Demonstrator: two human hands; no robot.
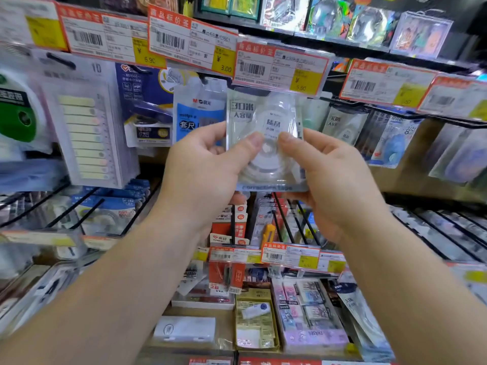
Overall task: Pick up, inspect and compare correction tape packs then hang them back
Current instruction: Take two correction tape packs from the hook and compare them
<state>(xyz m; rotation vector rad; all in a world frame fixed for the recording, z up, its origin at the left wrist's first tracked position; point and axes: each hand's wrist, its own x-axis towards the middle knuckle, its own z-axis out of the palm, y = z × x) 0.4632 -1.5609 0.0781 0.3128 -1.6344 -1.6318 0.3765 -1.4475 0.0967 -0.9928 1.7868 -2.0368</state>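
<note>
So that the label faces up for reading, holding correction tape pack between left hand and right hand, both grips pinching its edges, just below the price tag.

Clear, grey-white correction tape pack; red-and-yellow price tags; pastel-striped sticky tabs.

The held pack reads "30" at its top left and "correction tape" along its bottom edge. A blue ruler pack behind it carries "M&G". Yellow price tags above read "6.90", "3.00" and "5.80". A sticky-note pack shows "10".
</note>
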